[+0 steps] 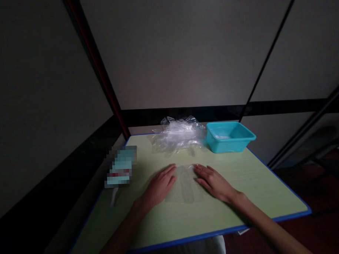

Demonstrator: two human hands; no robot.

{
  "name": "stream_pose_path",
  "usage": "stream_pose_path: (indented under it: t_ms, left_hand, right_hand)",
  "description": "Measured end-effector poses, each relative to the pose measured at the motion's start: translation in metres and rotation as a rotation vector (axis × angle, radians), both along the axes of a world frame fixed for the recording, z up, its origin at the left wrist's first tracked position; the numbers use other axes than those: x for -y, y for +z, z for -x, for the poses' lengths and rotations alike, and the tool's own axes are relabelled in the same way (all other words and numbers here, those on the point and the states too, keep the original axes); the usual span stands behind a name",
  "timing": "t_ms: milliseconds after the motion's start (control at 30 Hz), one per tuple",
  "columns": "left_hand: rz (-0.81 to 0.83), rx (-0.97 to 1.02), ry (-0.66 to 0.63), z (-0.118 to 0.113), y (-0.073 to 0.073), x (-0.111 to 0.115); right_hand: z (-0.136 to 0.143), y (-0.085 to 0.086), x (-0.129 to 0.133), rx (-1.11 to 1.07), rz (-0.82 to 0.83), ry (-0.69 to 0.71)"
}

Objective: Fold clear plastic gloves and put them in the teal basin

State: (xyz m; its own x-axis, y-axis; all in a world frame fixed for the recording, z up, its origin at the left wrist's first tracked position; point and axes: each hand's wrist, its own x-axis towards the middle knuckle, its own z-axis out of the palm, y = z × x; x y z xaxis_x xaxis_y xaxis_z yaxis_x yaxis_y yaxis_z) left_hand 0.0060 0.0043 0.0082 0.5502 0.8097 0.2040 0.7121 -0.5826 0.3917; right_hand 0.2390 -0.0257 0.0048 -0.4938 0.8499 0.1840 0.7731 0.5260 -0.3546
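A clear plastic bag [187,187] lies flat on the pale table in front of me, with a whitish strip running down its middle. My left hand [162,183] rests palm down on its left side, fingers stretched toward the far edge. On the opposite side, my right hand [214,181] also lies flat, its fingertips at the upper right corner. Neither hand grips anything. Behind the hands sits a crumpled heap of clear plastic bags [181,136].
A turquoise plastic basin [228,145] stands at the back right, with something whitish inside. On the left is a blurred-out greenish panel [121,167] with a white cord [113,197] below it. The table [243,183] has a blue edge, and a wall rises behind it.
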Motion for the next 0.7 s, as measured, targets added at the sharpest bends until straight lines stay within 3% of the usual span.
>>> stream_pose_path:
  t_ms: [233,533,700]
  left_hand:
    - [-0.078,-0.164,-0.049,0.006,-0.006,-0.001]
    - [-0.131,-0.247,-0.040,0.011,-0.020,-0.007]
    - [-0.135,-0.290,-0.015,0.013,-0.019,-0.005]
  right_hand:
    - [-0.006,-0.004,-0.007,0.103,0.046,-0.028]
    - [-0.008,-0.006,-0.006,0.157,0.005,-0.019]
    - [-0.007,-0.007,-0.005,0.181,-0.003,-0.012]
